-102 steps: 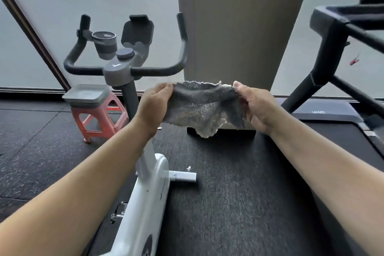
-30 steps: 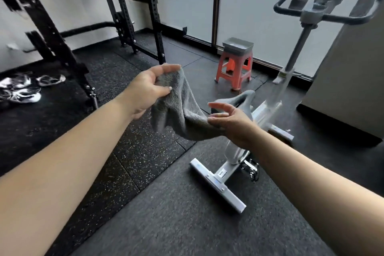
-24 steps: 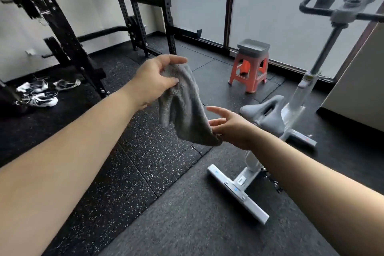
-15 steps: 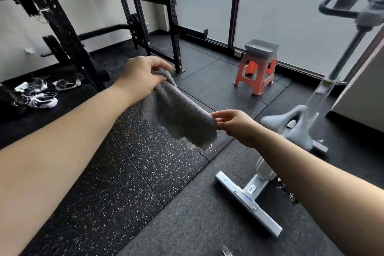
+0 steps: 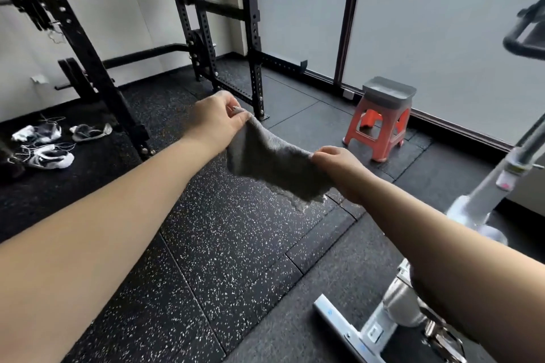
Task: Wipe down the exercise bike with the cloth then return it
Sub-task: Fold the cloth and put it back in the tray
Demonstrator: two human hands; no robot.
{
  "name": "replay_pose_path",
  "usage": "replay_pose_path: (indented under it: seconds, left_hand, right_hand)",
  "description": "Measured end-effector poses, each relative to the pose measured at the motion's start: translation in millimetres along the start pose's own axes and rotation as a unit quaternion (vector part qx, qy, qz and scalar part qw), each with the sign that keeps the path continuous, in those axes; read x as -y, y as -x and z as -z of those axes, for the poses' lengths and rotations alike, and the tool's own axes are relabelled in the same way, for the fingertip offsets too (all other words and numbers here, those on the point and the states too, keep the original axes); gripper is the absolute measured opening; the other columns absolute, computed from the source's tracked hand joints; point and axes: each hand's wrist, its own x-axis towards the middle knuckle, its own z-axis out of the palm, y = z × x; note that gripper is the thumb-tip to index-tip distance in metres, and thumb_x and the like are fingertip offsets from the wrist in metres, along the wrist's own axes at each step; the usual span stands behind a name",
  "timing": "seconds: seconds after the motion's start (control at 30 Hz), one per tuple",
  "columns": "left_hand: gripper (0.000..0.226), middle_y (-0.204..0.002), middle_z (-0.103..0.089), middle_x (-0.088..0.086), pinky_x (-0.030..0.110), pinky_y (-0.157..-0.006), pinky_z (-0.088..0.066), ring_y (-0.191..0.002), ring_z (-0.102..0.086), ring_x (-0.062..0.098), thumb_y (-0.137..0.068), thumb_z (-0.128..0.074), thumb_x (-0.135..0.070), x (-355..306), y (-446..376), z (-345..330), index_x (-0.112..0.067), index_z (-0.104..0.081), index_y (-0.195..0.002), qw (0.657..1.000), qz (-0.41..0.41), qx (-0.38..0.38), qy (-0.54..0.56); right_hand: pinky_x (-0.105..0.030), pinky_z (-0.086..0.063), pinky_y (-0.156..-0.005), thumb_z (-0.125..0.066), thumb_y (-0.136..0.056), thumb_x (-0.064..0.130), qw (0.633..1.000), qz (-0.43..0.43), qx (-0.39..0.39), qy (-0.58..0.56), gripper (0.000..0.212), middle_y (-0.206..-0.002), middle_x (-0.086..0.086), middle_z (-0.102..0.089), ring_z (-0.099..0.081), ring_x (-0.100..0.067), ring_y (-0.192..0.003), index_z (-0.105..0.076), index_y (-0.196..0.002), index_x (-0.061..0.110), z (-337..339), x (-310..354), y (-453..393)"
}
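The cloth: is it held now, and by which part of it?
Yes. Both hands hold the cloth: the left hand pinches its upper far edge, the right hand its opposite edge, so it hangs between them.

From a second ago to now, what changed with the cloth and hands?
The right hand, open under the cloth a second ago, has closed its fingers on the cloth's edge, so both hands now stretch it out between them. The view has swung left, pushing the bike to the right edge. The left hand kept its pinch on the cloth; the stool stayed by the window.
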Motion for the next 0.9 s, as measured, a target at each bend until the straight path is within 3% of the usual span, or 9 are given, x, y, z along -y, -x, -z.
replay_pose_path:
  seconds: [0.17,0.3,0.43,0.5,0.57,0.63,0.7,0.8,0.9]
  left_hand:
    - [0.019,-0.085,-0.062,-0.001,0.023,-0.059,-0.042,-0.074,-0.056,0.016,-0.085,-0.066,-0.033,-20.8,-37.4,-43.8,-0.017,-0.060,-0.092,0.995,-0.056,0.069,-0.033]
    - [0.037,-0.090,-0.070,0.001,0.031,-0.073,-0.052,-0.082,-0.065,0.020,-0.087,-0.053,-0.053,-26.0,-73.3,-77.5,-0.019,-0.067,-0.094,0.969,-0.107,0.223,0.010]
    - [0.060,-0.093,-0.074,0.008,0.033,-0.058,-0.056,-0.072,-0.071,0.025,-0.093,-0.028,-0.059,-1.0,-141.4,-94.2,-0.015,-0.066,-0.105,0.883,0.035,0.378,0.277]
    - [0.057,-0.094,-0.074,0.009,0.029,-0.050,-0.055,-0.065,-0.070,0.023,-0.094,-0.028,-0.057,16.1,-187.9,-100.1,-0.014,-0.064,-0.107,0.860,0.064,0.373,0.342]
    - [0.044,-0.092,-0.073,0.008,0.027,-0.047,-0.049,-0.059,-0.065,0.020,-0.098,-0.034,-0.046,28.9,-233.3,-107.0,-0.012,-0.062,-0.105,0.878,0.049,0.318,0.354]
    - [0.027,-0.094,-0.072,0.004,0.030,-0.054,-0.049,-0.064,-0.064,0.018,-0.097,-0.046,-0.035,42.3,-273.8,-121.7,-0.014,-0.061,-0.105,0.907,0.014,0.262,0.329]
    - [0.028,-0.108,-0.068,0.004,0.034,-0.068,-0.053,-0.083,-0.063,0.016,-0.092,-0.055,-0.035,52.9,-310.2,-143.2,-0.017,-0.058,-0.114,0.910,-0.006,0.276,0.308]
    - [0.049,-0.128,-0.057,0.004,0.042,-0.096,-0.046,-0.111,-0.056,0.017,-0.089,-0.056,-0.045,53.7,-340.3,-176.3,-0.025,-0.046,-0.132,0.867,0.011,0.393,0.305]
    - [0.050,-0.130,-0.057,0.010,0.051,-0.104,-0.040,-0.120,-0.055,0.025,-0.089,-0.060,-0.033,36.1,-367.6,-207.3,-0.024,-0.043,-0.135,0.806,0.029,0.464,0.366]
  right_hand:
    - [-0.027,-0.048,-0.045,-0.047,-0.089,0.001,0.973,-0.072,0.027,-0.217,0.016,-0.076,-0.011,-0.055,-0.054,-0.020,-0.067,-0.059,-0.081,0.009,-16.7,24.8,-58.5]
    - [-0.031,-0.052,-0.051,-0.046,-0.094,0.012,0.939,-0.092,0.061,-0.326,0.018,-0.079,-0.017,-0.061,-0.064,-0.021,-0.060,-0.059,-0.097,0.001,-25.9,33.6,-118.4]
    - [-0.033,-0.056,-0.066,-0.042,-0.095,0.041,0.914,-0.053,0.132,-0.380,0.037,-0.077,-0.005,-0.070,-0.068,-0.019,-0.069,-0.062,-0.095,0.010,-24.6,36.3,-183.6]
    - [-0.029,-0.057,-0.068,-0.051,-0.093,0.023,0.924,-0.007,0.145,-0.353,0.020,-0.088,-0.005,-0.070,-0.068,-0.016,-0.076,-0.062,-0.103,0.011,-25.6,39.2,-214.8]
    - [-0.026,-0.057,-0.063,-0.052,-0.088,0.000,0.932,-0.008,0.120,-0.343,0.028,-0.096,-0.008,-0.066,-0.067,-0.016,-0.078,-0.058,-0.115,0.007,-24.9,45.7,-247.0]
    - [-0.024,-0.054,-0.059,-0.053,-0.082,-0.006,0.935,-0.022,0.096,-0.341,0.044,-0.105,-0.010,-0.061,-0.062,-0.019,-0.083,-0.054,-0.125,0.005,-20.6,51.3,-276.4]
    - [-0.023,-0.052,-0.059,-0.055,-0.076,-0.002,0.944,-0.022,0.079,-0.319,0.051,-0.107,-0.009,-0.060,-0.058,-0.020,-0.087,-0.056,-0.125,0.009,-11.9,56.6,-303.9]
    - [-0.026,-0.054,-0.062,-0.049,-0.077,-0.004,0.943,-0.005,0.074,-0.325,0.047,-0.101,-0.008,-0.062,-0.059,-0.020,-0.085,-0.060,-0.120,0.011,3.8,64.9,-329.9]
    - [-0.027,-0.057,-0.062,-0.043,-0.083,-0.007,0.934,-0.003,0.046,-0.354,0.046,-0.098,-0.009,-0.064,-0.064,-0.017,-0.078,-0.055,-0.125,0.006,26.5,65.8,-362.3]
